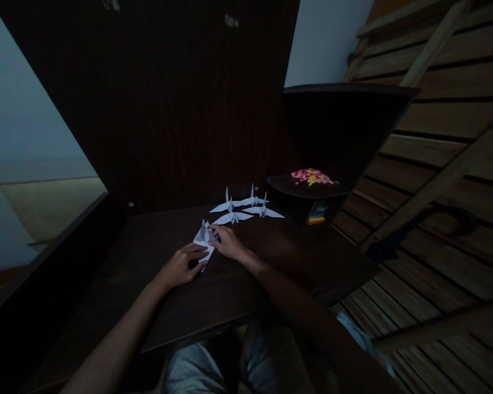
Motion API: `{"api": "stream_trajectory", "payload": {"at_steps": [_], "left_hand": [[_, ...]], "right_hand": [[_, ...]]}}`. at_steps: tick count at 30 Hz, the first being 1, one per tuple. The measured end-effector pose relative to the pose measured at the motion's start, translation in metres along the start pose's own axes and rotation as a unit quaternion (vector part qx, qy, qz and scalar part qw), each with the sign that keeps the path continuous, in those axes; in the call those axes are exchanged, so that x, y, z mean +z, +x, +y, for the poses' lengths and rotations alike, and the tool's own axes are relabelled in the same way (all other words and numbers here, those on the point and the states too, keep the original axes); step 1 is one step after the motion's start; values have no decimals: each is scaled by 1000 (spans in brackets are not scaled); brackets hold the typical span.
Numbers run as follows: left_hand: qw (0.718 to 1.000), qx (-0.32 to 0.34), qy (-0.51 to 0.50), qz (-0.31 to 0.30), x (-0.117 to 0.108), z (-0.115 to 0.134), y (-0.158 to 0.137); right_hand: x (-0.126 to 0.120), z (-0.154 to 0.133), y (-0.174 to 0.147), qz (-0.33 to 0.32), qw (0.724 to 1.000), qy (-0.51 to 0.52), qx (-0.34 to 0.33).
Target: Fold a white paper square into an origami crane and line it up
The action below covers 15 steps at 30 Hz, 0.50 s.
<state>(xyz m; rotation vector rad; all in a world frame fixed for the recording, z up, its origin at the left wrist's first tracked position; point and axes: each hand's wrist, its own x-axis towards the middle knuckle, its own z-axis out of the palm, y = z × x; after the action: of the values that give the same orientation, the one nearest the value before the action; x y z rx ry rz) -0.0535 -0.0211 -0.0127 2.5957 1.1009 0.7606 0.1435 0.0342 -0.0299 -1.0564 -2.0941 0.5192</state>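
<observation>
A partly folded piece of white paper lies on the dark wooden desk, with pointed flaps standing up at its far end. My left hand holds its near part, fingers across the sheet and thumb at the lower tip. At the paper's right edge, my right hand has curled fingers gripping a flap; the exact fingertip contact is hard to see in the dim light. Just beyond the hands stand several finished white paper cranes with wings spread and thin points upright.
The dark desk has a tall back panel and a raised left side. On a corner shelf to the right sits a heap of small pink, red and yellow pieces. Below are small colored items. A slatted wooden structure stands at right.
</observation>
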Motion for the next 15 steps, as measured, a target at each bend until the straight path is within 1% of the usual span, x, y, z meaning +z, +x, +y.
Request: {"api": "stream_trajectory", "payload": {"at_steps": [3, 5, 10, 13, 15], "left_hand": [[1000, 2, -3, -3, 0, 1, 0], [1000, 2, -4, -9, 0, 1, 1], [999, -7, 1, -35, -1, 3, 2], [999, -14, 11, -38, -1, 5, 2], [999, -16, 8, -35, -1, 5, 2]], "right_hand": [[-3, 2, 2, -9, 999, 30, 7], [-4, 2, 2, -1, 999, 35, 11], [1, 1, 6, 22, 999, 18, 32], [2, 0, 8, 25, 999, 2, 41], [1, 0, 8, 20, 999, -8, 34]]}}
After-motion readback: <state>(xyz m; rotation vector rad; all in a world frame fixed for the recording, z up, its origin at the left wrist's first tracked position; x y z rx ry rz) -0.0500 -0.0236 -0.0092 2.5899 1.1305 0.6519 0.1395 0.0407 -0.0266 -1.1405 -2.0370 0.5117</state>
